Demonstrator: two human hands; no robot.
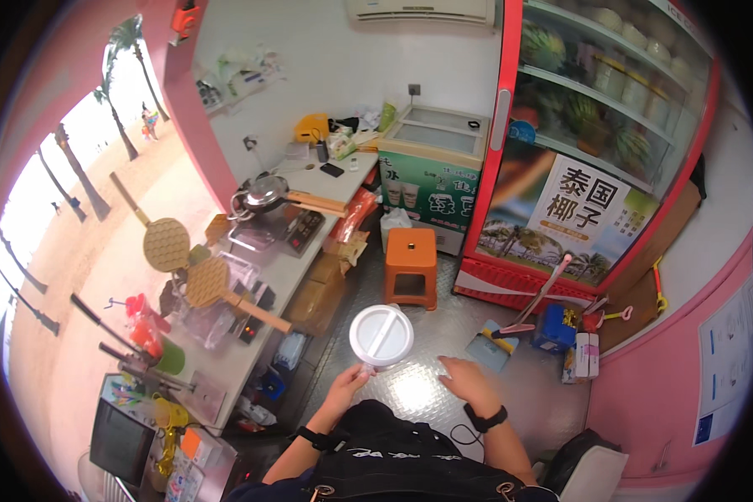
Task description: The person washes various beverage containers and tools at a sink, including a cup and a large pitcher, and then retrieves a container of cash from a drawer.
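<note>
A white-lidded pitcher (381, 336) is in front of my body, seen from above, with a raised bar across its round lid. My left hand (346, 389) grips it at the near side, where the handle seems to be; the pitcher's lower body is hidden under the lid. To the right of the pitcher, my right hand (470, 381) is held in the air with nothing in it, fingers partly spread. Both wrists wear black bands. On the counter to my left, an egg waffle pan lies unfolded, its honeycomb plates (208, 282) facing up.
The long counter (241, 370) also carries a second pan (267, 191), an induction cooker (301, 229) and a green cup (170, 354). Ahead stand an orange stool (411, 263), a chest freezer (433, 182) and a red glass-door fridge (486, 188). A dustpan (492, 348) lies on the metal floor.
</note>
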